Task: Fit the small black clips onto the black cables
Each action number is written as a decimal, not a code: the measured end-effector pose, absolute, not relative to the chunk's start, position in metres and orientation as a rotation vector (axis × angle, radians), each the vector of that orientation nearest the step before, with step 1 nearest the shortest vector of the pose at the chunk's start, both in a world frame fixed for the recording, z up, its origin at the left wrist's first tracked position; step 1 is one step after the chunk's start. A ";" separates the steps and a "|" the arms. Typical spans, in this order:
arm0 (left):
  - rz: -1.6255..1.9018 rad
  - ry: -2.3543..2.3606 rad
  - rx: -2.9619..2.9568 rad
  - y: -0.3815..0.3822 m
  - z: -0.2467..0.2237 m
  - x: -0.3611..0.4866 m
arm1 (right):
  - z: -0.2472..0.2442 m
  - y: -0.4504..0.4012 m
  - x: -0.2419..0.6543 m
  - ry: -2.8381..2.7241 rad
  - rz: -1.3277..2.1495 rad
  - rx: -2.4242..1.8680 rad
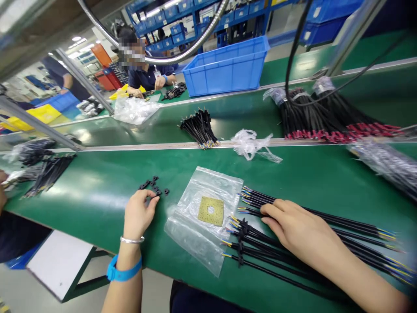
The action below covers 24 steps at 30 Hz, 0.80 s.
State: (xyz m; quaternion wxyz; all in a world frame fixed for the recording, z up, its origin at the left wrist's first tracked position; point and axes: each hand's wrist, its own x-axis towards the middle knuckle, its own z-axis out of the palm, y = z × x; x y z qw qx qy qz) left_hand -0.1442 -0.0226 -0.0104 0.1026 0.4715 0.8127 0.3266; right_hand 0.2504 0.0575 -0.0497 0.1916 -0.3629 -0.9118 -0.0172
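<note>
My left hand (140, 213) is at a small heap of black rubber grommets (153, 181), its thumb and forefinger pinched on one at the heap's near edge. My right hand (286, 219) reaches over a row of black cables (312, 213) with stripped coloured wire ends; its fingers are closed on one cable near its left end. Nearer to me lie other black cables (260, 263), several with black grommets (241, 234) near their ends. Between my hands a clear zip bag (185, 226) lies flat, bearing a yellow square sponge (205, 215) with a round hole.
Beyond the table's metal strip lie a bunch of short black cables (199, 126), crumpled clear plastic (249, 143) and red-tipped cable bundles (312, 117). A blue bin (224, 69) stands farther back. A co-worker (150, 76) sits across. More cables (52, 171) lie at left, beside another person's sleeve.
</note>
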 end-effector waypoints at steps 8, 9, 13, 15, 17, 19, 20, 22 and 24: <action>1.403 1.836 1.025 -0.024 0.001 -0.108 | -0.052 0.064 0.247 -2.462 -0.103 -0.931; 1.449 1.720 0.931 -0.024 0.004 -0.103 | -0.049 0.064 0.248 -2.416 -0.104 -0.964; 1.433 1.541 0.798 -0.020 0.008 -0.086 | -0.035 0.062 0.256 -2.164 -0.068 -1.094; 1.367 1.502 0.821 -0.018 0.006 -0.078 | -0.028 0.059 0.258 -2.103 -0.025 -1.062; 1.260 1.506 0.949 -0.016 0.003 -0.067 | -0.021 0.055 0.257 -2.117 -0.013 -0.956; 1.119 1.579 1.276 -0.013 -0.002 -0.053 | -0.016 0.051 0.254 -2.167 -0.048 -0.810; 1.043 1.623 1.504 -0.012 -0.004 -0.046 | -0.014 0.049 0.252 -2.194 -0.064 -0.759; 0.875 1.670 1.996 -0.009 -0.008 -0.032 | -0.012 0.046 0.248 -2.218 -0.081 -0.709; 0.693 1.668 2.384 -0.006 -0.011 -0.021 | -0.011 0.043 0.245 -2.220 -0.056 -0.703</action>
